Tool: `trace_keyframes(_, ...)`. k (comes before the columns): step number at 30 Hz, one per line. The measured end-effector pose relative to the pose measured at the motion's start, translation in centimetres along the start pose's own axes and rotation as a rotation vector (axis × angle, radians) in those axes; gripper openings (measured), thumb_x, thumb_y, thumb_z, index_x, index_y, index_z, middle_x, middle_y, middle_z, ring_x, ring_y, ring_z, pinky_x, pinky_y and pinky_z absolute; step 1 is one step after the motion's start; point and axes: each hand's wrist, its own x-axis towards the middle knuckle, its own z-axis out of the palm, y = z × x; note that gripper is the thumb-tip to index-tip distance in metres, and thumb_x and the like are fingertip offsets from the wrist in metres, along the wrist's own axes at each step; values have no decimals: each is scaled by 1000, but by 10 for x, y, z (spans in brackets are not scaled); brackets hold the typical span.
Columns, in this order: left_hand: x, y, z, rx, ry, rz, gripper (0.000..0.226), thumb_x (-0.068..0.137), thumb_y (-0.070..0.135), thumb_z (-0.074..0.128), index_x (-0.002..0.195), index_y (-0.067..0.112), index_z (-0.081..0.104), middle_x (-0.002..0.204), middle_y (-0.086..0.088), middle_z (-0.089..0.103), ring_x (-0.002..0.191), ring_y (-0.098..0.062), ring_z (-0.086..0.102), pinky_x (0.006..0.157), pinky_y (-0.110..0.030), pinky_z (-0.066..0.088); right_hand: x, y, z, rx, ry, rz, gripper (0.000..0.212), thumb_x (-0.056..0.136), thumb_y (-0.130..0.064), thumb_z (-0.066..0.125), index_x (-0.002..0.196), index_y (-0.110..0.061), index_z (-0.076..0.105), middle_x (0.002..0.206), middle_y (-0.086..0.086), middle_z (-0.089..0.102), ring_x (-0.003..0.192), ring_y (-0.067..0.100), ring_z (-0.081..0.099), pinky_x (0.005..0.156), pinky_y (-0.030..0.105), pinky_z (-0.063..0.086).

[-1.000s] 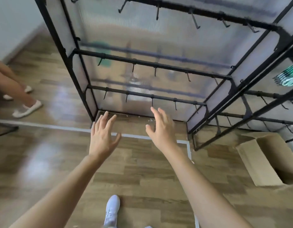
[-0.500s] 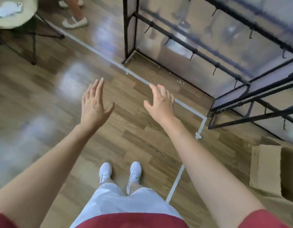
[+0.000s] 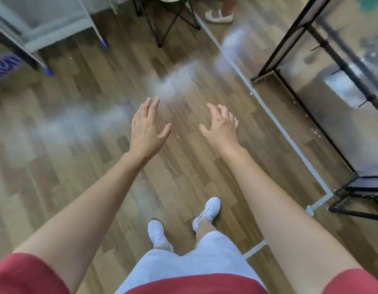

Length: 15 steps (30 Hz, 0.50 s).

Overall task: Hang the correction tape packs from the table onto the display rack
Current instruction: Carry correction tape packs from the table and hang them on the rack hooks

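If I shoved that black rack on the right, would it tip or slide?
The rack probably feels light: thin bars, sheer panels. On the glossy floor it would likely slide. Hooks in view look bare, so little steadies it.

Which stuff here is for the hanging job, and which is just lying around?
For the job: display rack, left hand, right hand, both empty. No tape packs in view.

Just around: white floor tape, another person's shoe, white metal frame.
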Motion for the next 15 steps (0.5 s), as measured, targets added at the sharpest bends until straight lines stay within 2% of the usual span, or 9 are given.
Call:
trace_keyframes(9,-72,-171,-90,12,89,-246,71,93,34,54,152,17,18,158,-8,19,145,-23,16,118,-37,13,-23,-168,92,-43,-72,-188,62,92,-31,53,147,-20,27,152,14,24,138,31,24,113,42,14)
trace_keyframes(15,-73,-249,-133,-8,149,-395,69,94,34,53,151,18,18,159,-7,16,146,-23,14,117,-36,12,0,-265,129,-90,-102,-340,62,92,-31,54,147,-20,28,151,13,26,137,30,26,113,43,14)
